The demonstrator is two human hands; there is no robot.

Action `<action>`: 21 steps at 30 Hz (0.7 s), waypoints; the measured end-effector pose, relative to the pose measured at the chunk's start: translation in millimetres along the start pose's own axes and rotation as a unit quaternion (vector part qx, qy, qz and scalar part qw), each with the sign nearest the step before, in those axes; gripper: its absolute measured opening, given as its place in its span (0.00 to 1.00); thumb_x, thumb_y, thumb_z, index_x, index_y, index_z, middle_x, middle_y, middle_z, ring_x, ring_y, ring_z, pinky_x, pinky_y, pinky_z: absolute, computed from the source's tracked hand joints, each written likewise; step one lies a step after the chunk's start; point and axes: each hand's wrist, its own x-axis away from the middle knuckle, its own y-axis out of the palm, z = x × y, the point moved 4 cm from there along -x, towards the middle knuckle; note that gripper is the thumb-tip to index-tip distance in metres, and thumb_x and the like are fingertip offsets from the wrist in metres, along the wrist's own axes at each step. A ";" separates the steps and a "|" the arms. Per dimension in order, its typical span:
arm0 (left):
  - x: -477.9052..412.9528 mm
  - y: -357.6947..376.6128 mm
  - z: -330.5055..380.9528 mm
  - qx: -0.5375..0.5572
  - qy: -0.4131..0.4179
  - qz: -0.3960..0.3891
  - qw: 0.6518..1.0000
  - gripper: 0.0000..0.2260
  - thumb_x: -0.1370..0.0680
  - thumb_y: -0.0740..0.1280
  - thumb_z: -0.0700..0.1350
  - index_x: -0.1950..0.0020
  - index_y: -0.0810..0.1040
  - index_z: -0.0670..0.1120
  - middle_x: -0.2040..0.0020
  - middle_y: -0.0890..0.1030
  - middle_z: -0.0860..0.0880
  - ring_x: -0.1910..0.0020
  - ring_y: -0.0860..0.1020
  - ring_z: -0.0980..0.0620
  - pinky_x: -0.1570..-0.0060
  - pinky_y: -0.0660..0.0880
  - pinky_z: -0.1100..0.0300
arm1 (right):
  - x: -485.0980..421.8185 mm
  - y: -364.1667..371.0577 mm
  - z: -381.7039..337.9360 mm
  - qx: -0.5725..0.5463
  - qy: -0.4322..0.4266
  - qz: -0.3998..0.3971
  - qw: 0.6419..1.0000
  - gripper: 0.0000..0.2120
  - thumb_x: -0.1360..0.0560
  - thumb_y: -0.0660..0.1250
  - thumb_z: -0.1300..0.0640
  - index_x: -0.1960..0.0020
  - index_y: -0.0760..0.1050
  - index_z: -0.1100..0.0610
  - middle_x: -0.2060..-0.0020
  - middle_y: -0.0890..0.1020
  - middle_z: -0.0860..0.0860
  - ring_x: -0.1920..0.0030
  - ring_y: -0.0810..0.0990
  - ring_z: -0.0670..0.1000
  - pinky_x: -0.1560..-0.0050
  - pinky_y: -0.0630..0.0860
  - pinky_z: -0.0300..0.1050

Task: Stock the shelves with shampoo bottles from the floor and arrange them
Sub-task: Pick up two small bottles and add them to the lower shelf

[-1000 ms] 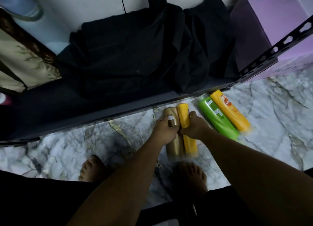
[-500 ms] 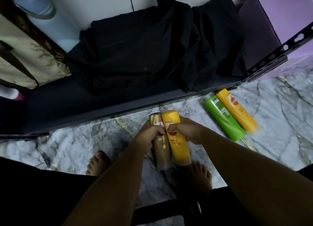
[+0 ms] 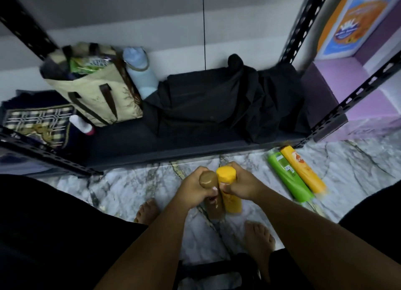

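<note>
The left hand (image 3: 194, 188) and right hand (image 3: 242, 185), fingers curled tight, now hold the brown bottle (image 3: 216, 211) and yellow bottle (image 3: 233, 204) raised off the floor (image 3: 130, 187), just before the shelf (image 3: 141, 142); placing likely comes next.

Gold bottle (image 3: 213, 199) in left hand (image 3: 195, 187), yellow bottle (image 3: 230, 194) in right hand (image 3: 243, 184).

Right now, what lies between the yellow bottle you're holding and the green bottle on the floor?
In the head view, only your right hand gripping the yellow bottle, then bare marble floor up to the green bottle.
</note>
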 end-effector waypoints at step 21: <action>52.6 -14.7 8.3 -0.231 0.104 0.070 0.965 0.21 0.29 0.76 0.39 0.39 0.77 0.49 0.45 0.83 0.47 0.46 0.80 0.44 0.46 0.78 0.51 | 40.5 39.6 -31.3 0.229 -0.059 0.106 0.966 0.24 0.25 0.69 0.58 0.31 0.70 0.47 0.37 0.75 0.56 0.40 0.76 0.59 0.43 0.76 0.49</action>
